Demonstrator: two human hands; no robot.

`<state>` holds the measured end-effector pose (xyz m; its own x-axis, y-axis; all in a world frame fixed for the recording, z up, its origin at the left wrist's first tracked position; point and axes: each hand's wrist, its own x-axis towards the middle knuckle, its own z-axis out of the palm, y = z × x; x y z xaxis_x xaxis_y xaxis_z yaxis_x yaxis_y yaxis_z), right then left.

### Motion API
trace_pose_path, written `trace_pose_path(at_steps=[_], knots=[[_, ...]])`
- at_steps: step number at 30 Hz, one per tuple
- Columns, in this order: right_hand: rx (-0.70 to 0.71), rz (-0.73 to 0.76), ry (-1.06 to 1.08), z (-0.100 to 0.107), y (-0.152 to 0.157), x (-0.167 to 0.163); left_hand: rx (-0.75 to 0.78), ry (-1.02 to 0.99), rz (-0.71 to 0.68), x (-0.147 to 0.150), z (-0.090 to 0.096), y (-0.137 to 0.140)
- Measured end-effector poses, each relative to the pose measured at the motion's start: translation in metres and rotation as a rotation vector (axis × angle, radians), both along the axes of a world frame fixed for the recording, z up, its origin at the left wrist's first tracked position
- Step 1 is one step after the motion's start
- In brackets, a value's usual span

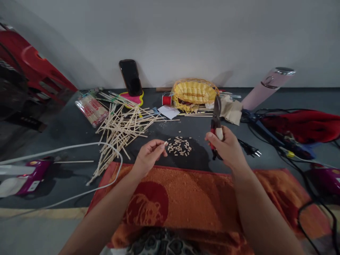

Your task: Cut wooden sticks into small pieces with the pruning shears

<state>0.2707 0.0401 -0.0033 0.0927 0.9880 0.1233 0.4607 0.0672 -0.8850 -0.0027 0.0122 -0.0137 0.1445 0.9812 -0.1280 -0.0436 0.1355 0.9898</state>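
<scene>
An orange towel covers the table's near edge. Beyond, the left hand pinches a pale bit beside scattered stick pieces; the right hand grips pliers (red-handled). Long sticks lie toward the table's left edge.

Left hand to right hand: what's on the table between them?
Head view: a loose scatter of short stick pieces on the dark tabletop, nearer the left hand than the right hand.
</scene>
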Motion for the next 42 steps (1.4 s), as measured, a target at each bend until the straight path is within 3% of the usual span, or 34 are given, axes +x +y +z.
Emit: trace_pose_path(at_steps=[2, 4, 9, 13, 17, 34, 42], knots=[[-0.128, 0.084, 0.139, 0.006, -0.005, -0.004, -0.002, -0.024, -0.012, 0.0, -0.001, 0.0], [-0.106, 0.172, 0.105, 0.011, -0.011, -0.01, 0.004, -0.037, -0.017, -0.001, -0.002, 0.0], [0.244, 0.327, -0.363, 0.012, -0.02, -0.029, 0.014, -0.109, 0.01, -0.001, -0.002, -0.001], [0.268, 0.393, -0.758, 0.006, -0.024, -0.038, 0.006, -0.165, 0.05, -0.001, 0.0, -0.001], [0.248, 0.409, -0.923, 0.003, -0.029, -0.044, 0.013, -0.175, 0.055, 0.0, 0.0, 0.0], [0.299, 0.37, -0.971, 0.0, -0.036, -0.061, 0.101, 0.003, -0.024, 0.0, -0.005, -0.002], [0.261, 0.392, -0.901, 0.001, -0.035, -0.06, 0.123, -0.036, -0.03, -0.001, -0.006, -0.002]])
